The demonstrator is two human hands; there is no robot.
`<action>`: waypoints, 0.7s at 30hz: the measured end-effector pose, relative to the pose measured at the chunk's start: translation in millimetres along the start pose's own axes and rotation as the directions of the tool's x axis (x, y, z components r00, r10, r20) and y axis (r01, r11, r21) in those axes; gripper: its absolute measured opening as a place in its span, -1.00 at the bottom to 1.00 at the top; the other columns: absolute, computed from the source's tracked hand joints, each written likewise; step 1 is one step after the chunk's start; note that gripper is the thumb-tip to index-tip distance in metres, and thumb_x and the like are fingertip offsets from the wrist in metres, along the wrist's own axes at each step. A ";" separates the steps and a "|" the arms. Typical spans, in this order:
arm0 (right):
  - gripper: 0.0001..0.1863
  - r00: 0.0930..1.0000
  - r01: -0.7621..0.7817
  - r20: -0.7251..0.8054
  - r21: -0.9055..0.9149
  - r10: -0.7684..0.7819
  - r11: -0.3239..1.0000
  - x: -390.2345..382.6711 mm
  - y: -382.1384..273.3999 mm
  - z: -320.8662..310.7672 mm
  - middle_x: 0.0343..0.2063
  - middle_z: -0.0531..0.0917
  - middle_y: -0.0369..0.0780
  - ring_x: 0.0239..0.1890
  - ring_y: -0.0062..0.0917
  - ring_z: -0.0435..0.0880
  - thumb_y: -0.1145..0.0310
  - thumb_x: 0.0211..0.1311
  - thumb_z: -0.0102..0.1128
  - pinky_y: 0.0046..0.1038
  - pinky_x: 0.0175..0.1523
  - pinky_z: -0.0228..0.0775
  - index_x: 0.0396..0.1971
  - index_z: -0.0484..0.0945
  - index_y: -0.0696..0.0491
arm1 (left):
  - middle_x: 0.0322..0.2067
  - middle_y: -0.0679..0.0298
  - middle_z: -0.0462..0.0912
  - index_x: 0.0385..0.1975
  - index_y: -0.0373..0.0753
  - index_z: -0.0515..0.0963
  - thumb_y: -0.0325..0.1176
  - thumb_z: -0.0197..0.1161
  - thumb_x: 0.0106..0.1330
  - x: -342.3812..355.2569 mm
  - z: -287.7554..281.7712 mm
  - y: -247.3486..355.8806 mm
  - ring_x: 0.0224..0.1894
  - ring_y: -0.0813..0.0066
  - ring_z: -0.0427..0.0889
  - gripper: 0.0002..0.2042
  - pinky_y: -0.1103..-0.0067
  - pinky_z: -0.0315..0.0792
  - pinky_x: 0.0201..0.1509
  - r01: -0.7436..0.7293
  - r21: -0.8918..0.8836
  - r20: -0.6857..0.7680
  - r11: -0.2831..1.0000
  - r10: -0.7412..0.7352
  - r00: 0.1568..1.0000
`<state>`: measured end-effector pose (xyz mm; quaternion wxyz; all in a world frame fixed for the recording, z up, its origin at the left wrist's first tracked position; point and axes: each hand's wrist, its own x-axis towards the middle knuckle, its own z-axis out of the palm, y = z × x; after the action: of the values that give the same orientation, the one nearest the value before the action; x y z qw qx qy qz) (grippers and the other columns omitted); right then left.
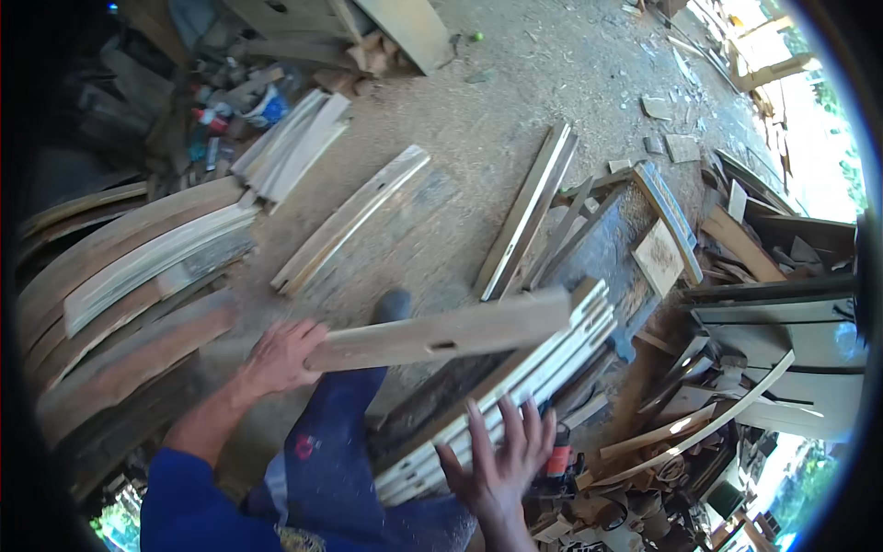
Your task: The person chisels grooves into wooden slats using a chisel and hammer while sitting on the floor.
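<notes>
My left hand (287, 357) is closed round the near left end of a wooden board (395, 345) with a small slot cut in its face. The board slants across in front of my legs, its far end over a stack of pale slats (515, 396). Fingers spread and holding nothing, my right hand (501, 455) hovers over the lower right side of that stack. Whether it touches the slats I cannot tell. Beside my right hand a red and black object (557, 457) shows in part.
Ahead on the dusty floor lie a slotted board (349, 221) and a pair of long boards (526, 216). Curved planks (147, 267) are piled at left. A blue-grey bench (607, 248) carries a square wood piece (659, 258). Scrap wood (681, 432) heaps at right.
</notes>
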<state>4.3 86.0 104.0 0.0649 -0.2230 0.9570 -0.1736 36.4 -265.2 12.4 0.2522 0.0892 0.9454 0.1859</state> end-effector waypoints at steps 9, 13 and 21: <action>0.00 0.777 -0.416 0.628 0.460 0.045 0.784 -30.6 20.0 -43.7 -0.14 0.64 0.11 -0.02 0.04 0.64 0.15 0.02 0.45 -0.13 0.13 0.46 0.45 0.08 -0.04 | -0.18 0.34 0.37 -0.09 0.07 0.25 -0.22 0.19 0.25 61.8 -51.1 147.8 -0.01 0.37 0.47 -0.70 0.12 0.34 0.15 -0.639 0.666 -0.209 0.385 0.919 0.335; -0.04 0.875 -0.483 0.340 0.673 0.345 0.560 -109.0 23.8 20.9 -0.16 0.63 0.17 -0.09 0.09 0.65 0.32 0.03 0.38 -0.12 0.06 0.48 0.45 0.07 -0.03 | -0.12 0.34 0.38 -0.06 0.06 0.25 -0.19 0.11 0.36 107.0 -48.3 210.2 0.10 0.39 0.48 -0.75 0.10 0.21 0.38 -0.673 0.722 -0.134 0.161 0.987 0.092; -0.15 0.541 -0.618 0.134 0.733 0.830 0.284 -189.1 36.0 97.9 -0.08 0.63 0.13 -0.08 -0.03 0.68 0.39 0.03 0.33 -0.19 0.03 0.54 0.37 0.15 0.08 | 0.18 -0.09 0.34 0.25 -0.25 0.29 -0.37 0.35 0.20 119.2 76.7 243.2 0.25 -0.12 0.34 -0.39 0.01 0.19 0.34 -0.542 -0.125 -0.562 0.831 0.391 0.729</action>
<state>178.2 171.5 8.8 0.0842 0.3119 0.8000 -0.5056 -8.4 12.1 -5.6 -0.0547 0.2368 0.8870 0.3926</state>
